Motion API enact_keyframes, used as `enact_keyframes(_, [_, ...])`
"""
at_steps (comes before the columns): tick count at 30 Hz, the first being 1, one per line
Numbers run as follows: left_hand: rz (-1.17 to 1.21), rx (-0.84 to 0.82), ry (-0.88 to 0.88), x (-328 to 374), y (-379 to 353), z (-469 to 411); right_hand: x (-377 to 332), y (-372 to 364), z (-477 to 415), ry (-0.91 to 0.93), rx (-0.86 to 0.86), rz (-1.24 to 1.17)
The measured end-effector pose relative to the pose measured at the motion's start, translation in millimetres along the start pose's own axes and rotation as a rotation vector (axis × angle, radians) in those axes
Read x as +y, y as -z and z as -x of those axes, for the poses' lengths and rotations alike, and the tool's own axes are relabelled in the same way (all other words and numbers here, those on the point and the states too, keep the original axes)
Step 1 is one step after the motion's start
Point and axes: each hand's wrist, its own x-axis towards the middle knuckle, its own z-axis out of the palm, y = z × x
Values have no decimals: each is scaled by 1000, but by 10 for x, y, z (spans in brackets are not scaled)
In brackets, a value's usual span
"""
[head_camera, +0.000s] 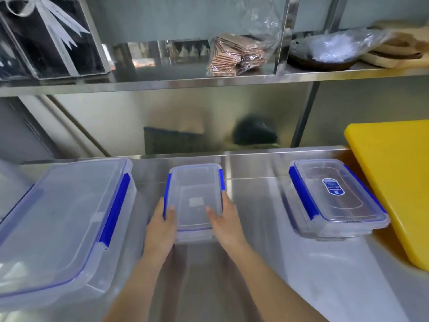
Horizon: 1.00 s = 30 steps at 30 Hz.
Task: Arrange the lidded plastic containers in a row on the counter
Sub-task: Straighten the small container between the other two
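Observation:
Three clear lidded plastic containers with blue clips stand on the steel counter. The large container is at the left. The small container sits in the middle, held from both sides: my left hand grips its left edge and my right hand grips its right edge, thumbs on the lid. The medium container, with a blue label on its lid, stands at the right, slightly turned.
A thick yellow cutting board lies at the right, close to the medium container. Above the counter a steel shelf holds a bag of wafers, a clear box and a wrapped dish. A steel back wall rises behind.

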Motion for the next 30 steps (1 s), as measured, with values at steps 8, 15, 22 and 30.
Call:
enact_keyframes(8, [-12,-58,56,100,-363,64,36,352,39,15,70,71])
enact_keyframes(15, [-71,-107,72,237,-306,147,-82,426,95,9,74,288])
enact_keyframes(22, [-249,443,-258,359,1215,174,-740,-126,447,242,125,271])
enact_keyframes(30, [-433,312,278,-662,2526,-80,-927,-1377,669,-76,-350,-47])
